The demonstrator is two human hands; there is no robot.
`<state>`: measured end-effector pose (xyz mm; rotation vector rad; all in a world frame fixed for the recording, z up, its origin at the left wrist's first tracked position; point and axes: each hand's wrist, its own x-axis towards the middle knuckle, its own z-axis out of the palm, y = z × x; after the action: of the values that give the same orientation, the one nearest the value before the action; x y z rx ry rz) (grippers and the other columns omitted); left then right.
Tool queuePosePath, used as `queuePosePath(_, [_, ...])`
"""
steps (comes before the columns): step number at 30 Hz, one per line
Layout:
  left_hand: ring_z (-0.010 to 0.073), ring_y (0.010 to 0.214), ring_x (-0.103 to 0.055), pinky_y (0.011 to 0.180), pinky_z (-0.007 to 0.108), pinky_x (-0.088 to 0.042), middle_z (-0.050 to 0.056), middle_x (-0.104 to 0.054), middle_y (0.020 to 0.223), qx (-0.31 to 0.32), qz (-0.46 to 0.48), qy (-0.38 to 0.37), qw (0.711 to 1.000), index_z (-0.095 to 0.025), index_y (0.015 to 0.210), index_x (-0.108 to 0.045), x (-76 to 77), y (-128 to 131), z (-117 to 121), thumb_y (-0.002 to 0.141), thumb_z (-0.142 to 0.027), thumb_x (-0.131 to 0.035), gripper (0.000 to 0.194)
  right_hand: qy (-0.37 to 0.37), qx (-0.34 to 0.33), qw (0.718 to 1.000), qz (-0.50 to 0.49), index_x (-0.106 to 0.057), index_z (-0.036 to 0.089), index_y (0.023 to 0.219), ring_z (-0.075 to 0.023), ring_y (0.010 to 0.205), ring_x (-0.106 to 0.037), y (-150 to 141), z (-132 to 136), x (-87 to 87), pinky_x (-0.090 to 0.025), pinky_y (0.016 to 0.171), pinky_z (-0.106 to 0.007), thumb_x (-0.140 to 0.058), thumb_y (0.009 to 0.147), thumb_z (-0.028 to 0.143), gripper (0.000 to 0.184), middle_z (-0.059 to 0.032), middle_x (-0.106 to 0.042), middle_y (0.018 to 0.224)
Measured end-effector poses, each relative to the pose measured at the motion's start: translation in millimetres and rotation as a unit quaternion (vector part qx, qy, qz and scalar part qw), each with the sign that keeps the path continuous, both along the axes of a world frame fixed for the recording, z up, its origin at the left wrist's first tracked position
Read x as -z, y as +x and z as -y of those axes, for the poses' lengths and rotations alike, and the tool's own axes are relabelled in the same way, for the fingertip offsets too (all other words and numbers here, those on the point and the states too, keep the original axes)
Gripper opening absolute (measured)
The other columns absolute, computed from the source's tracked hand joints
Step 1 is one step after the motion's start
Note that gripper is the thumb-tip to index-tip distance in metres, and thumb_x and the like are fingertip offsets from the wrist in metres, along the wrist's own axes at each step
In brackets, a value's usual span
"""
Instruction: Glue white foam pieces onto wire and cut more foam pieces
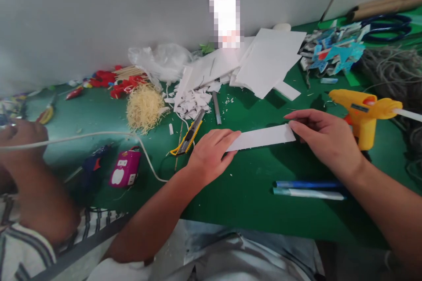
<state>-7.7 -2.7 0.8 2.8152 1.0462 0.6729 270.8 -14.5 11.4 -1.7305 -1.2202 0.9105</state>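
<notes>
A narrow white strip of foam board or card (263,137) spans the gap between my hands, just above the green table. My left hand (212,151) pinches its left end between thumb and fingers. At the other end, my right hand (321,134) has thumb and forefinger closed on the strip's corner. A yellow and black utility knife (189,135) lies just beyond my left hand, its blade end pointing away. Beside my right hand rests a yellow hot glue gun (362,112) with a white glue stick in its back. Two blue-and-white sticks (308,189) lie nearer to me.
White sheets (268,63) and a heap of white scraps (194,103) lie at the back, near straw-like shreds (144,107). A purple box (125,167) and a white cord (147,158) are on the left. Another person's hand (28,138) is at far left. Grey yarn (392,70) sits right.
</notes>
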Motion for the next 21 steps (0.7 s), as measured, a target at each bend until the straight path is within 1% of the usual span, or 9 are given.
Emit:
queuePosePath(2, [0.0248, 0.11, -0.072, 0.097, 0.039, -0.062, 0.014, -0.076, 0.119, 0.004, 0.006, -0.014, 1.0, -0.01, 0.131, -0.065, 3.2, -0.2, -1.1, 0.101, -0.017, -0.056, 0.032, 0.01, -0.01, 0.999, 0.031, -0.078, 0.025, 0.089, -0.012, 0.05, -0.047, 0.0, 0.7, 0.4, -0.034, 0.045, -0.028, -0.07, 0.076, 0.04, 0.022, 0.0008, -0.062, 0.062])
queuePosePath(4, [0.0256, 0.116, -0.071, 0.101, 0.041, -0.061, 0.015, -0.076, 0.123, 0.012, 0.007, -0.033, 0.999, -0.01, 0.133, -0.064, 5.9, 0.2, -2.0, 0.101, -0.018, -0.057, 0.034, 0.009, -0.013, 0.999, 0.048, -0.078, 0.025, 0.089, -0.0121, 0.048, -0.044, -0.2, 1.3, 0.2, -0.029, 0.043, -0.028, -0.068, 0.077, 0.041, 0.023, 0.0017, -0.057, 0.055])
queuePosePath(6, [0.0268, 0.12, -0.07, 0.104, 0.042, -0.06, 0.016, -0.074, 0.126, 0.025, 0.006, -0.054, 0.998, -0.01, 0.134, -0.063, 7.5, 1.0, -2.5, 0.1, -0.021, -0.06, 0.036, 0.011, -0.01, 0.998, 0.055, -0.078, 0.024, 0.088, -0.0127, 0.048, -0.044, -0.2, 1.8, -0.5, -0.028, 0.043, -0.029, -0.068, 0.078, 0.042, 0.023, 0.002, -0.055, 0.052])
queuePosePath(8, [0.0277, 0.122, -0.069, 0.105, 0.044, -0.06, 0.017, -0.073, 0.128, 0.037, 0.003, -0.079, 0.996, -0.01, 0.135, -0.062, 8.1, 1.9, -2.4, 0.099, -0.022, -0.061, 0.038, 0.016, -0.016, 0.998, 0.055, -0.078, 0.024, 0.088, -0.0128, 0.048, -0.044, 0.3, 2.3, -0.6, -0.029, 0.044, -0.029, -0.067, 0.079, 0.042, 0.023, 0.002, -0.055, 0.052])
queuePosePath(11, [0.028, 0.122, -0.069, 0.104, 0.047, -0.06, 0.016, -0.073, 0.128, 0.034, -0.009, -0.111, 0.993, -0.014, 0.136, -0.063, 8.3, 3.4, -1.8, 0.1, -0.02, -0.057, 0.037, 0.021, -0.037, 0.998, 0.044, -0.078, 0.025, 0.088, -0.0132, 0.048, -0.044, 1.6, 2.7, 1.4, -0.033, 0.045, -0.029, -0.067, 0.079, 0.043, 0.023, 0.0022, -0.055, 0.053])
queuePosePath(14, [0.0274, 0.118, -0.07, 0.099, 0.045, -0.062, 0.015, -0.074, 0.124, 0.022, -0.015, -0.116, 0.993, -0.014, 0.133, -0.065, 8.4, 4.4, -1.5, 0.101, -0.02, -0.054, 0.035, 0.018, -0.064, 0.997, 0.035, -0.079, 0.027, 0.088, -0.0137, 0.047, -0.043, 1.7, 2.3, 3.3, -0.036, 0.046, -0.03, -0.068, 0.08, 0.045, 0.023, 0.0024, -0.055, 0.054])
queuePosePath(16, [0.0267, 0.117, -0.071, 0.098, 0.044, -0.062, 0.015, -0.074, 0.123, 0.017, -0.016, -0.12, 0.993, -0.015, 0.133, -0.066, 8.1, 4.6, -1.6, 0.1, -0.02, -0.055, 0.035, 0.023, -0.085, 0.995, 0.038, -0.079, 0.029, 0.088, -0.014, 0.048, -0.044, -0.1, 2.1, 1.7, -0.037, 0.047, -0.031, -0.068, 0.081, 0.046, 0.021, 0.0015, -0.059, 0.058])
queuePosePath(18, [0.0262, 0.117, -0.07, 0.099, 0.043, -0.061, 0.014, -0.074, 0.124, 0.016, -0.019, -0.128, 0.992, -0.016, 0.133, -0.066, 7.4, 4.5, -1.7, 0.1, -0.02, -0.056, 0.035, 0.05, -0.11, 0.991, 0.053, -0.079, 0.03, 0.089, -0.0151, 0.051, -0.049, -2.8, 4.0, -2.8, -0.041, 0.049, -0.032, -0.068, 0.082, 0.046, 0.02, -0.0002, -0.066, 0.065])
queuePosePath(21, [0.0256, 0.118, -0.069, 0.101, 0.042, -0.06, 0.014, -0.074, 0.124, 0.019, -0.022, -0.131, 0.991, -0.015, 0.133, -0.066, 5.7, 4.3, -1.3, 0.099, -0.02, -0.058, 0.035, 0.133, -0.156, 0.974, 0.095, -0.081, 0.033, 0.093, -0.0161, 0.055, -0.055, -4.4, 14.7, -11.3, -0.048, 0.055, -0.034, -0.069, 0.086, 0.044, 0.018, -0.0016, -0.068, 0.07])
